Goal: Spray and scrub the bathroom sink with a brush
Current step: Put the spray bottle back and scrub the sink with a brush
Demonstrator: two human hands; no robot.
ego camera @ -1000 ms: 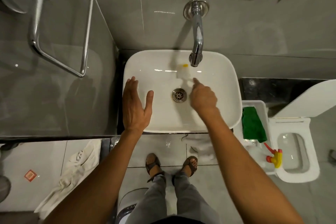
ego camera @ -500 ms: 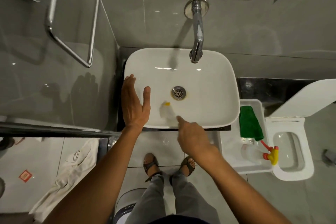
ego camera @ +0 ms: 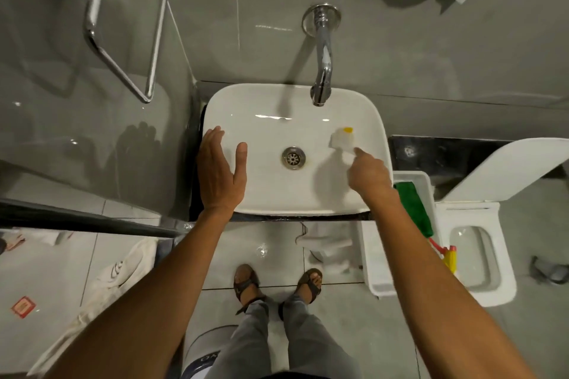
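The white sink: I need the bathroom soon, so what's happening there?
A person is scrubbing the white rectangular ceramic sink. Their right hand presses a small white brush with a yellow tip against the basin's right inner wall, right of the round metal drain. The left hand rests open on the left rim.

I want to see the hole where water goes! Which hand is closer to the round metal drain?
Left. The left hand rests on the sink's left rim, its thumb near the round metal drain; the right hand scrubs farther right.
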